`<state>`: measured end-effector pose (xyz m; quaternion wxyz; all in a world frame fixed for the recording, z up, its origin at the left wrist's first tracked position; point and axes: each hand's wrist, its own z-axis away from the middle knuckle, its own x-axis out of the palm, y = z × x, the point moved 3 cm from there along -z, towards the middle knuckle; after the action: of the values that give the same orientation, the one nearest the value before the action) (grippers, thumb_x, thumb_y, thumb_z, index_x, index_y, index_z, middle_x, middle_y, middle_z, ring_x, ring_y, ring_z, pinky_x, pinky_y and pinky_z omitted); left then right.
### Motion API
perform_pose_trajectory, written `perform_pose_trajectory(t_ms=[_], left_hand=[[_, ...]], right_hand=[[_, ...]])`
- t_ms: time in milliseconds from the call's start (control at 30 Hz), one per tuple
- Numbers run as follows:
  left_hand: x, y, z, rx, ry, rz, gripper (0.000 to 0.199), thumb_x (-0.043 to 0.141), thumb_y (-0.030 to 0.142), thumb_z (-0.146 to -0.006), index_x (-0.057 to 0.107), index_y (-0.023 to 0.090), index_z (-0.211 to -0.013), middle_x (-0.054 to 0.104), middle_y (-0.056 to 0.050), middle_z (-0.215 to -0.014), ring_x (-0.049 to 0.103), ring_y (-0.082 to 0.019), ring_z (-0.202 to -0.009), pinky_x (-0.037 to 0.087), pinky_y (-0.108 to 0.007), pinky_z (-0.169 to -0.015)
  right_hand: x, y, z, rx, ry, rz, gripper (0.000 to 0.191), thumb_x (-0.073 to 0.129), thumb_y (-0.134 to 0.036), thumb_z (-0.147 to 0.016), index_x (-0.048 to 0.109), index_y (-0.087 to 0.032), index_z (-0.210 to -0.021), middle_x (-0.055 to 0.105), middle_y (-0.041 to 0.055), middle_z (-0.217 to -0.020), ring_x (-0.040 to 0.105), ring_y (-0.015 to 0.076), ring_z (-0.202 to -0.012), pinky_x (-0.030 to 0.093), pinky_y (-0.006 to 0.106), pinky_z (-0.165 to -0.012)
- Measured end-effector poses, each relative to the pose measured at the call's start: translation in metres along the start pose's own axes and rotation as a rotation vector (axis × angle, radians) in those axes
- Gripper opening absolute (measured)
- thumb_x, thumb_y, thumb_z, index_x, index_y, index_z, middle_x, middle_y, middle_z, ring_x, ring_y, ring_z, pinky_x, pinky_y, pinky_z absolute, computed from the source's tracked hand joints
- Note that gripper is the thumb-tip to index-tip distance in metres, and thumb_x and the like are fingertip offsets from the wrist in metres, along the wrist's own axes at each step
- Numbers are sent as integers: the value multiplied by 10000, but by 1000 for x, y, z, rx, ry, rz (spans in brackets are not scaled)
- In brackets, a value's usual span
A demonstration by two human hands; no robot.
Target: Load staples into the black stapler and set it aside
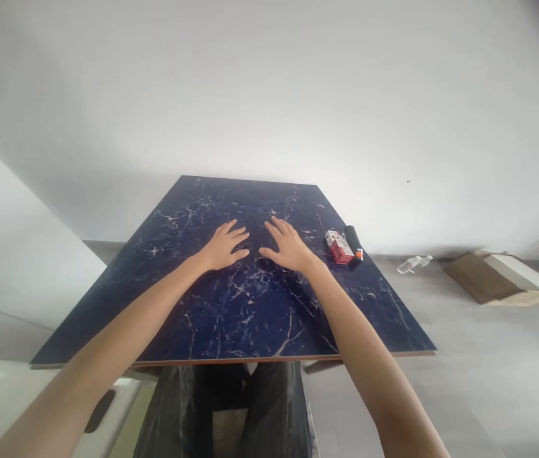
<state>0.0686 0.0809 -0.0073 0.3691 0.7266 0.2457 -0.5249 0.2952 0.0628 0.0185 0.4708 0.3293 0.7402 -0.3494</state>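
Observation:
My left hand [225, 247] is over the middle of a dark blue marbled table [245, 318], fingers spread and nothing in it. Facing it across a small gap, my right hand [286, 245] is also open, its fingers apart and empty. Whether the palms rest on the surface or hover just above it, I cannot tell. To the right of my right hand lie a small red and white box [340, 248] and, against it, a black cylindrical object [354, 240] with an orange and white end.
A white wall [269, 95] stands behind the table's far edge. On the floor to the right are clear plastic bottles [415, 264] and a cardboard box [493, 280]. My legs [164, 413] are under the near edge. A white surface [6, 407] is at lower left.

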Motion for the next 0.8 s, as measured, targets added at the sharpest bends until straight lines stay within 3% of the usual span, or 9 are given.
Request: perform_pose_trajectory(t_ms=[100,233,567,800], left_hand=[[-15,-24,38,-21,-67,38,728,333,681,-957,438,227,-1516,338,-85,-1617,74,-315,-1549,32,-551,-1225],[-11,-28,50,-65,-94,104,751,358,711,-937,348,287,-1558,231,-66,-1655,123,-327,-1542,71,-561,-1221],[0,-27,44,-61,-125,68,802,363,764,-901,292,335,-1575,146,-48,-1675,96,-357,-1542,27,-588,-1217],[-1,-24,43,-74,-182,23,858,347,810,-871,266,336,-1581,81,-44,-1681,51,-364,-1544,18,-588,-1219]], right_hand=[[35,-34,-24,-67,-141,-44,851,450,-693,-910,282,-199,-1583,181,119,-1664,170,364,-1520,211,520,-1207],[62,-47,-29,-81,-213,-76,787,412,-689,-933,361,-210,-1555,272,129,-1635,210,359,-1515,193,534,-1216],[61,-42,-21,-101,-218,-102,837,405,-729,-914,383,-179,-1545,279,131,-1630,210,336,-1520,163,514,-1239],[54,-43,-12,-32,-287,-102,906,386,-770,-893,280,-198,-1588,195,113,-1660,134,353,-1534,133,533,-1236]])
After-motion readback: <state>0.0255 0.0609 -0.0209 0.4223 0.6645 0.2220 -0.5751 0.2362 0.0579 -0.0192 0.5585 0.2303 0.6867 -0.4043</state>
